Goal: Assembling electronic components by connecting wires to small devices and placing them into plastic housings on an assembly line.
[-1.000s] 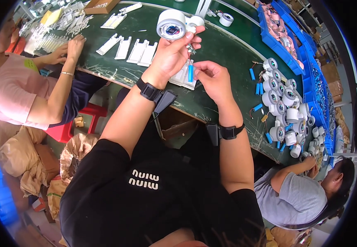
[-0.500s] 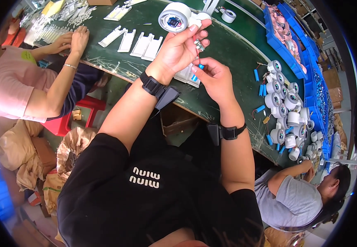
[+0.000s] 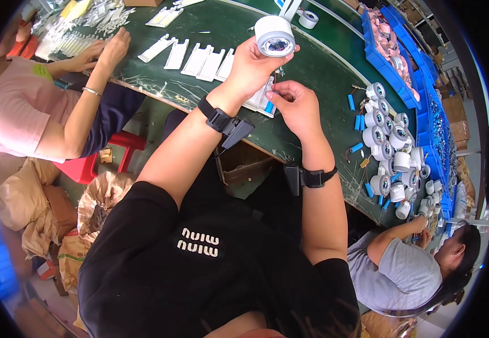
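My left hand point(image 3: 248, 70) is closed round a white round device head point(image 3: 274, 35), its dark circuit face turned down toward me. A thin red wire point(image 3: 274, 83) hangs from the head to a blue cylindrical battery point(image 3: 269, 106). My right hand point(image 3: 298, 101) pinches at the battery's wire end, thumb and fingertips together. The battery lies over an open white plastic shell point(image 3: 253, 102) on the green table point(image 3: 323, 73). Fingers partly cover the battery and wire. Further left, several similar white shells point(image 3: 198, 60) lie in a row.
Device heads with blue batteries point(image 3: 388, 138) are heaped on the right, before blue bins point(image 3: 391, 56). A person in pink point(image 3: 30, 112) handles small white parts point(image 3: 78, 39) at the left. Another person in grey point(image 3: 396, 270) sits at lower right. A metal post point(image 3: 288, 10) rises ahead.
My left hand has moved right and turned the device head from facing left to facing down toward me. The battery in my right hand has dropped slightly onto the shell.
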`<state>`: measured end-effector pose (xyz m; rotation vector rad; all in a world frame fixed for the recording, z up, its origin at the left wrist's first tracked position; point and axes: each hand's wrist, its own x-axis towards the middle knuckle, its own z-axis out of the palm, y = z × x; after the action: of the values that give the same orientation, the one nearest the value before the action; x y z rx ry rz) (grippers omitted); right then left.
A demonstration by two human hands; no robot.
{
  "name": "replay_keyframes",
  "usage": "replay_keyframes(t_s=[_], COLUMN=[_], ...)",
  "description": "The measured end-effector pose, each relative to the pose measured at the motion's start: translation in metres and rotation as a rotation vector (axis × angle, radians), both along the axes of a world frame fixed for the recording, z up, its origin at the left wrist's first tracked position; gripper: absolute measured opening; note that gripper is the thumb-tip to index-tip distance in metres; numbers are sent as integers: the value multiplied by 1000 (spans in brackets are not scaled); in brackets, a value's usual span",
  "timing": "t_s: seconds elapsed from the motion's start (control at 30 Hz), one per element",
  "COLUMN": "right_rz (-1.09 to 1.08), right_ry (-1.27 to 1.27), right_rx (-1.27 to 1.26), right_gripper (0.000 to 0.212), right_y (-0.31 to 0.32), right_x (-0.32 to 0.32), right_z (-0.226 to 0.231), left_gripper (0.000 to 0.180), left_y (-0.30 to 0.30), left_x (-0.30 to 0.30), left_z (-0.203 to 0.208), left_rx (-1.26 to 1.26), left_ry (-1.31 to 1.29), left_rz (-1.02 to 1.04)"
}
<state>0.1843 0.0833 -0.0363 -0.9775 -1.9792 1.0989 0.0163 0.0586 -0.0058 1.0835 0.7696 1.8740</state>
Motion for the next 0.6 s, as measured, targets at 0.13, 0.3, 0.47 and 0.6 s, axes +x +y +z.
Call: replay_keyframes(t_s=[0.13, 0.3, 0.47, 0.6], right_rz=[-50, -58, -96, -256], right_ry=[-162, -48, -53, 161], right_rx=[125, 321, 411, 177], right_gripper=[24, 20, 16, 20], right_y=[-10, 0, 2, 15], right_x=[-7, -6, -8, 4], right_z=[16, -4, -12, -8], left_gripper=[32, 37, 34, 29], left_y=[3, 3, 11, 36], left_x=[-1, 7, 9, 15], left_z=[-8, -7, -11, 7], left_rx=[10, 14, -1, 46], left_ry=[83, 193, 312, 247], left_rz=[35, 64, 96, 87])
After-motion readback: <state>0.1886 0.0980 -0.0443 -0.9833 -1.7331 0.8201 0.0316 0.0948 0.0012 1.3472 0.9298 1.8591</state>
